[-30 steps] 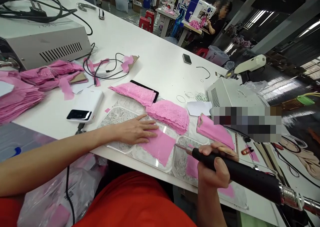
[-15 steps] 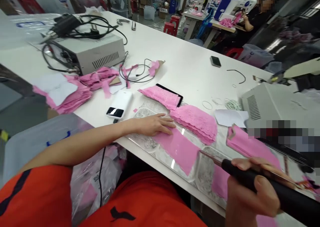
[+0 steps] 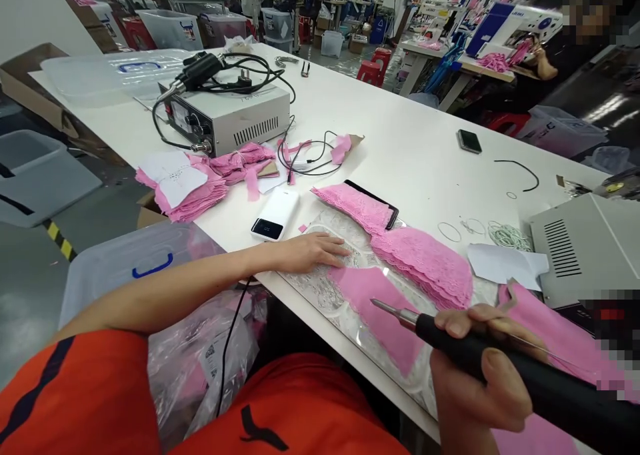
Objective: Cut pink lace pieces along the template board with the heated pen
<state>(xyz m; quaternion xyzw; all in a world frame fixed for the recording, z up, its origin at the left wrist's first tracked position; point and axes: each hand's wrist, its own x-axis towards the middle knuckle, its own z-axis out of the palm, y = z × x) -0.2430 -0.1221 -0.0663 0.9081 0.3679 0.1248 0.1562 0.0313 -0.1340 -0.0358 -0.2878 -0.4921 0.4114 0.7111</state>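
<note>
My left hand point(image 3: 313, 251) lies flat with fingers stretched, on a clear patterned plate point(image 3: 320, 288) at the upper left end of a pink fabric piece point(image 3: 383, 315). My right hand point(image 3: 485, 368) is wrapped round a thick black-handled tool point(image 3: 450, 335) with a pointed metal tip. That tip is over the pink piece; whether it touches is unclear. A thin metal strip also shows by the right fingers, its kind unclear. Just beyond the plate's middle lie two stacks of textured pink pieces, a nearer stack point(image 3: 425, 261) and a farther stack point(image 3: 353, 205) partly over a dark flat device point(image 3: 393, 215).
A white power bank point(image 3: 275, 215) and tied pink bundles point(image 3: 195, 191) lie left, before a grey control box point(image 3: 240, 115) with coiled cables. Another grey box point(image 3: 585, 241), white paper point(image 3: 507, 261) and rubber bands stand right. A phone point(image 3: 469, 141) lies farther back. Another person sits beyond the table.
The view has turned left. My left hand has slid off the pink piece toward its upper left end. The tool tip has moved from the piece's right edge to over its middle.
</note>
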